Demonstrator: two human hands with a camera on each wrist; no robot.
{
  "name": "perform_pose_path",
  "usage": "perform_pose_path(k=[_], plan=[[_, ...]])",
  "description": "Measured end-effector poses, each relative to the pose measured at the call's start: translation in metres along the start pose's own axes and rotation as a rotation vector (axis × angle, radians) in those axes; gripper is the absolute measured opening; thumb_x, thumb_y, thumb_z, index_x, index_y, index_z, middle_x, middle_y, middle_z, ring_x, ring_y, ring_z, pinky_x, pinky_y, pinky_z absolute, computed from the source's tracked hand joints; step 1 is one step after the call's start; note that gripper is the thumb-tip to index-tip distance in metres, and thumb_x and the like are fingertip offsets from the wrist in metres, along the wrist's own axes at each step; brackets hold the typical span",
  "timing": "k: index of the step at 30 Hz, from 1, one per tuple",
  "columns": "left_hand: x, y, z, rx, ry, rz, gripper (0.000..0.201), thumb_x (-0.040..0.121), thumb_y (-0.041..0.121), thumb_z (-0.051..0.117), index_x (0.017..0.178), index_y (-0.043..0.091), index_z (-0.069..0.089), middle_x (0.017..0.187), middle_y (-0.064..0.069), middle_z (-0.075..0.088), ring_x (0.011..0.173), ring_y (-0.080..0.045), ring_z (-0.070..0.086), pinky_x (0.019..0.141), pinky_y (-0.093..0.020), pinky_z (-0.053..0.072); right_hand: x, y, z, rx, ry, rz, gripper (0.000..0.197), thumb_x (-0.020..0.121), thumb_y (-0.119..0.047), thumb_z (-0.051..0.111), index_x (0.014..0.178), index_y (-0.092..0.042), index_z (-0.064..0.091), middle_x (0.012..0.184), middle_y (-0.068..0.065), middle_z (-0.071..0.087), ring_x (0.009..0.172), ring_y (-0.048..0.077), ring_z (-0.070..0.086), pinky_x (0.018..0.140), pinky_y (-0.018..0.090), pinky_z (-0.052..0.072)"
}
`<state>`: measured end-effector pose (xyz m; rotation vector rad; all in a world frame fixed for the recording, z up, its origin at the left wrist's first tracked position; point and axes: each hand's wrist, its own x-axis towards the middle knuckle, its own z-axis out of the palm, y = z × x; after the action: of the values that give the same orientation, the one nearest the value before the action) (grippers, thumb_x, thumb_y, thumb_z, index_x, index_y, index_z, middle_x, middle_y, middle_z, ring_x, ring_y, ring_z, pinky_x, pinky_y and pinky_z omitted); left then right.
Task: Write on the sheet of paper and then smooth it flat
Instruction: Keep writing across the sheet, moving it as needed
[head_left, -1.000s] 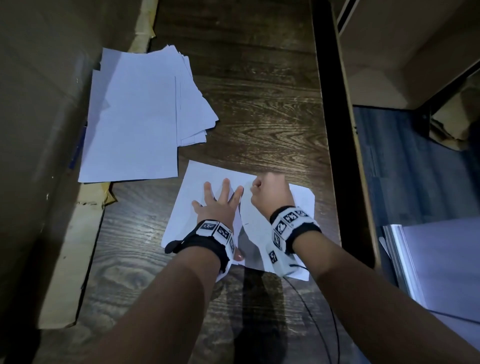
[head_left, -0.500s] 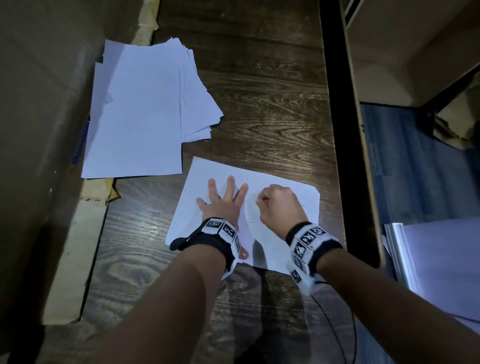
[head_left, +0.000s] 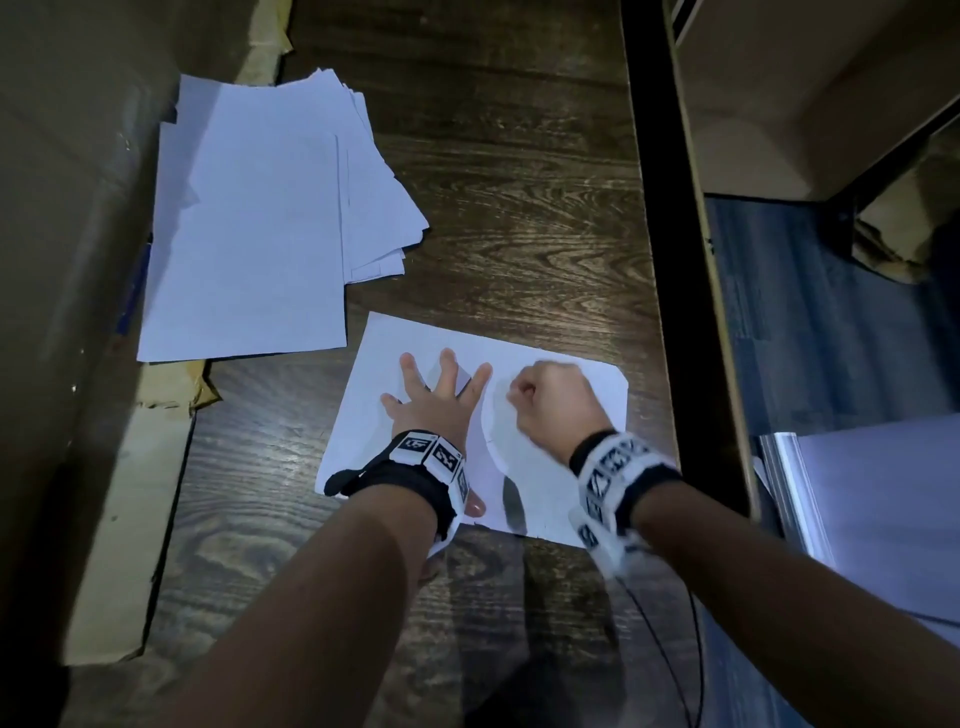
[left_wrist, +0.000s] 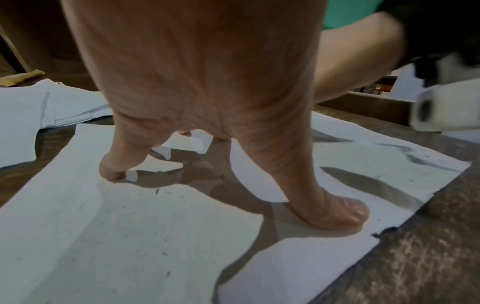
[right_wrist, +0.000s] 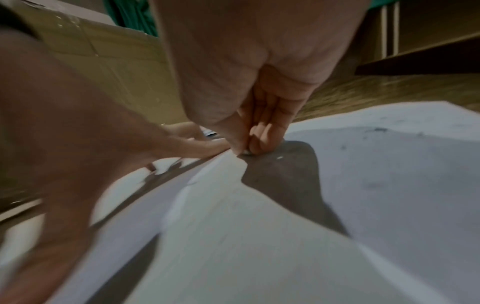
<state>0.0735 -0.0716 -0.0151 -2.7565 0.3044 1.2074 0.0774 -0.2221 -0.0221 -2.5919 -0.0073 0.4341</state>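
Matt white paper sheet (head_left: 524, 358), glossy dark wood-grain tabletop (head_left: 519, 218)

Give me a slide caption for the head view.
Left hand flat on a sheet, right hand fisted beside it.

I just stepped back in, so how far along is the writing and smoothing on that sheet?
Done: hard to say; only faint marks show on the sheet of paper. In hand: the left hand presses it down with fingers spread, while the right hand is curled, fingertips on the paper; any pen is hidden. Left: smoothing, since a ripple shows beside the right hand.
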Motion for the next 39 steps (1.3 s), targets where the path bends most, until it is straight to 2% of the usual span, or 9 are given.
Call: perform_pose_path(k=[4,10,15,19,21,24,29,35,39], plan=[[-0.003,0.000,-0.001,0.018,-0.013,0.007,0.165,0.050,0.068,0.091,0.152,0.034,-0.035,0.162,-0.010,-0.033,0.146,-0.057,-0.021,0.115,-0.071,0.024,0.039,0.007,-0.020,0.046,0.100,0.169,0.018,0.085,-0.009,0.057,0.071,-0.011,0.069,0.072,0.008,0.067,0.067,0.026,0.064,0.055,0.025,0.044],[0.000,-0.001,0.000,-0.011,-0.002,0.002,0.163,0.052,0.064,0.093,0.153,0.034,-0.032,0.163,-0.009,-0.031,0.146,-0.056,-0.021,0.113,-0.070,0.023,-0.032,0.011,0.008,-0.013,-0.023,-0.121,0.015,0.087,-0.009,0.058,0.083,-0.013,0.071,0.087,0.002,0.067,0.081,0.024,0.063,0.071,0.038,0.054],[-0.001,0.001,0.000,0.037,0.015,-0.002,0.165,0.051,0.066,0.092,0.155,0.028,-0.029,0.164,-0.012,-0.025,0.148,-0.054,-0.017,0.114,-0.068,0.025,0.002,0.021,-0.010,0.039,0.068,0.030,0.012,0.090,-0.018,0.059,0.089,-0.017,0.072,0.090,0.000,0.069,0.084,0.021,0.064,0.074,0.032,0.053],[0.000,0.016,-0.003,0.146,0.148,0.144,0.153,0.057,0.088,0.072,0.158,0.002,-0.004,0.164,-0.013,-0.004,0.152,-0.040,-0.003,0.114,-0.056,0.033,0.013,0.025,-0.019,0.064,0.070,0.102,0.009,0.090,-0.020,0.062,0.086,-0.017,0.070,0.080,0.000,0.069,0.075,0.019,0.065,0.066,0.028,0.053],[0.007,0.020,-0.004,0.017,0.223,0.218,0.139,0.065,0.088,0.064,0.158,0.002,0.007,0.166,-0.008,-0.001,0.153,-0.031,0.002,0.113,-0.052,0.034,0.007,0.028,-0.019,0.084,0.068,0.082,0.007,0.091,-0.019,0.063,0.087,-0.017,0.069,0.083,-0.001,0.067,0.075,0.017,0.063,0.066,0.027,0.050],[0.017,0.019,-0.002,-0.068,0.223,0.230,0.134,0.071,0.079,0.070,0.161,0.014,-0.006,0.169,-0.002,-0.014,0.156,-0.027,-0.009,0.118,-0.056,0.026,-0.011,0.030,-0.012,0.032,0.021,-0.030,0.008,0.093,-0.018,0.061,0.091,-0.015,0.068,0.090,-0.001,0.060,0.079,0.016,0.058,0.072,0.030,0.049],[0.018,0.018,0.004,-0.017,0.142,0.235,0.152,0.057,0.088,0.072,0.159,0.025,-0.022,0.163,0.001,-0.034,0.153,-0.030,-0.025,0.119,-0.069,0.009,-0.045,0.037,-0.002,-0.067,-0.125,-0.167,0.012,0.094,-0.018,0.057,0.091,-0.014,0.068,0.093,0.001,0.060,0.081,0.022,0.060,0.074,0.037,0.052],[0.021,0.023,0.009,0.019,0.147,0.213,0.159,0.048,0.093,0.070,0.155,0.031,-0.030,0.158,-0.002,-0.044,0.149,-0.033,-0.032,0.117,-0.072,0.005,0.000,0.027,-0.010,-0.064,0.035,-0.071,0.013,0.091,-0.018,0.059,0.089,-0.010,0.070,0.093,0.007,0.062,0.081,0.026,0.061,0.074,0.035,0.053],[0.022,0.022,0.009,0.022,0.134,0.203,0.162,0.044,0.095,0.070,0.154,0.031,-0.032,0.157,-0.002,-0.044,0.149,-0.034,-0.032,0.116,-0.072,0.005,-0.045,0.029,0.008,-0.040,-0.022,-0.093,0.015,0.091,-0.016,0.057,0.086,-0.008,0.068,0.091,0.006,0.061,0.078,0.026,0.061,0.071,0.037,0.053]])
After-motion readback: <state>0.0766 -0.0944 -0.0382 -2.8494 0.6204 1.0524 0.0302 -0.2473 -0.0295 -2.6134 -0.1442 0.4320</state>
